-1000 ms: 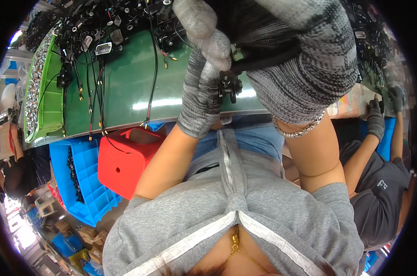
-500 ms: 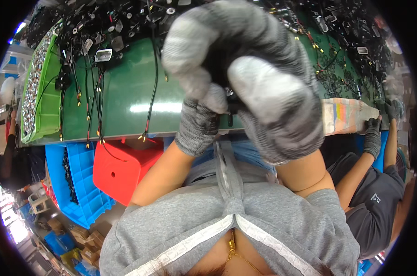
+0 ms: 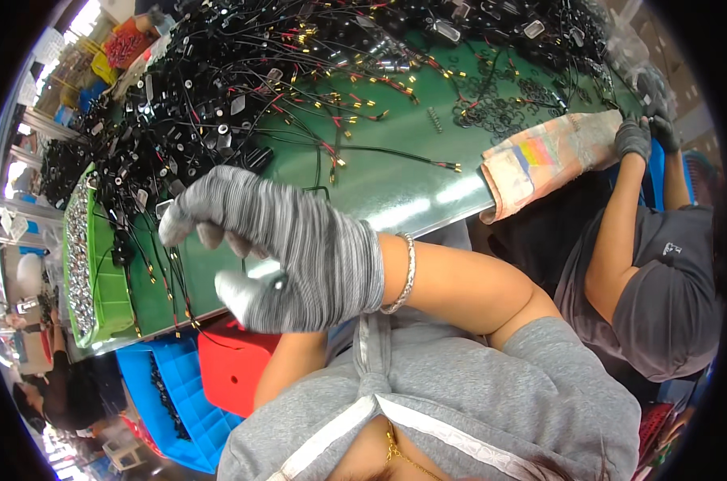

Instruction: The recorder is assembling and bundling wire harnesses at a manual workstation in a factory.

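Note:
My right hand point(image 3: 299, 248), in a grey striped glove with pale fingertips, reaches leftward across the front edge of the green table point(image 3: 363, 184). Its fingers are curved and held apart from the thumb, and nothing is gripped between them. A tiny shiny dark spot shows at the base of the thumb; what it is I cannot make out. Only my left forearm point(image 3: 293, 361) shows; the left hand itself is hidden behind the right glove. Beyond my right fingers lies a heap of black parts with clear lenses point(image 3: 219, 120). Black cables with gold connectors point(image 3: 335, 156) spread from the piles.
A green bin of small metal pieces point(image 3: 111, 297) stands at the left. Blue crate point(image 3: 191, 413) and red stool point(image 3: 235, 365) sit below the table edge. Black rings point(image 3: 496, 100), a spring point(image 3: 435, 119) and folded cloth point(image 3: 532, 164) lie rightward. A gloved co-worker point(image 3: 660, 272) sits at right.
My hands, earlier together around a dark object close to me, have parted. The right hand has swung left, opened and holds no visible object. The view has turned to the right.

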A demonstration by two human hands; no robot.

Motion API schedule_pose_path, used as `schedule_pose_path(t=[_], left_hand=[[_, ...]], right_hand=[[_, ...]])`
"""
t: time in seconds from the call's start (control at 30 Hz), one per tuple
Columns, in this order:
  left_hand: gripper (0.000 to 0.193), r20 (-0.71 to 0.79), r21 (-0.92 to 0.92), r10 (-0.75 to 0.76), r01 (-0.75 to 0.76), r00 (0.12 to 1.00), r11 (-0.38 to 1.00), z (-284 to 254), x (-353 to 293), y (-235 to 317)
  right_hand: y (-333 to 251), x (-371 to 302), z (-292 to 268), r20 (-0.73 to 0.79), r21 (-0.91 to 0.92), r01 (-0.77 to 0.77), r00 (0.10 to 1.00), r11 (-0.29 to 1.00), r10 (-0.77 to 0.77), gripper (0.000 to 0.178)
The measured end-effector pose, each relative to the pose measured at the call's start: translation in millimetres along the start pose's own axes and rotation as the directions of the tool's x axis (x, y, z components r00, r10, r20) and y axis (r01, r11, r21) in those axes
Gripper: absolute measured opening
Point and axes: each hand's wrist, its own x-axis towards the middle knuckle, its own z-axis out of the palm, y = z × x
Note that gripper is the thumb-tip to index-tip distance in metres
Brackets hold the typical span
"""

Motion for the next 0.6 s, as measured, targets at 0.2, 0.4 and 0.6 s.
schedule_pose_path(t=[0.2, 0.4, 0.6], left_hand=[[0.055, 0.153, -0.591, -0.453, 0.449, 0.878, 0.67, 4.1, 27.9, 29.4], [0.068, 0.001, -0.649, -0.105, 0.08, 0.995, 0.757, 0.1, 33.9, 23.4], [0.074, 0.042, -0.667, -0.104, 0.105, 0.994, 0.737, 3.4, 29.6, 0.4]], right_hand=[[-42.1, 3.3, -58.0, -0.255, 0.296, -0.098, 0.951, 0.95, 0.177, 0.041], [-8.8, 13.9, -198.9, -0.363, -0.546, -0.29, 0.927, 0.786, 0.091, 0.037], [63.1, 11.1, -241.5, -0.544, -0.826, -0.452, 0.796, -0.337, 0.265, 0.029]])
